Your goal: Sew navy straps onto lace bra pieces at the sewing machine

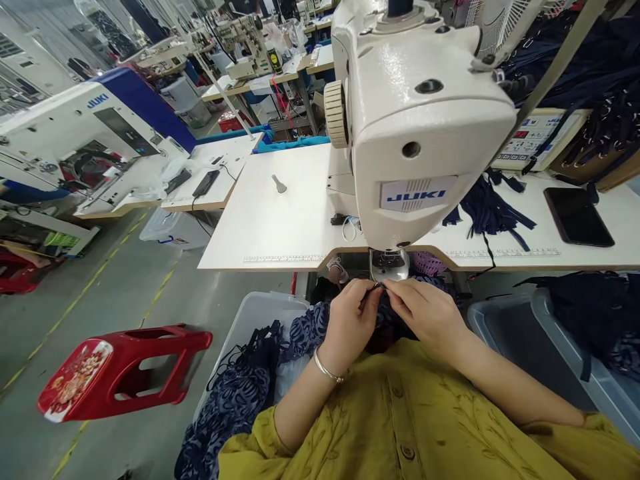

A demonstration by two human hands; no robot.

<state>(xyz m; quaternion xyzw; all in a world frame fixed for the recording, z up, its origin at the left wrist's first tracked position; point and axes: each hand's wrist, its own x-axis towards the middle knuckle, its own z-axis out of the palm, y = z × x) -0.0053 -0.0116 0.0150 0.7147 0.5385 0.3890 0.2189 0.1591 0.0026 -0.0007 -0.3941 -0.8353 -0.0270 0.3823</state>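
Note:
My left hand (353, 320) and my right hand (425, 310) meet just in front of the sewing machine (425, 127). Thumb and forefinger of each are pinched on a small dark strap end (379, 285), with a slight metallic glint on it. Fingertips cover most of that piece. Right behind them is the presser foot area (390, 263) of the machine. Patterned navy fabric (310, 330) lies below and left of my left hand, partly spilling from a clear bin.
On the white table (280, 227) lie a small grey tool (279, 184), navy strap pieces (495, 207) and a phone (579, 215). A clear bin (255, 303) stands at left, a grey bin (545, 320) at right. A red stool (125, 373) is on the floor.

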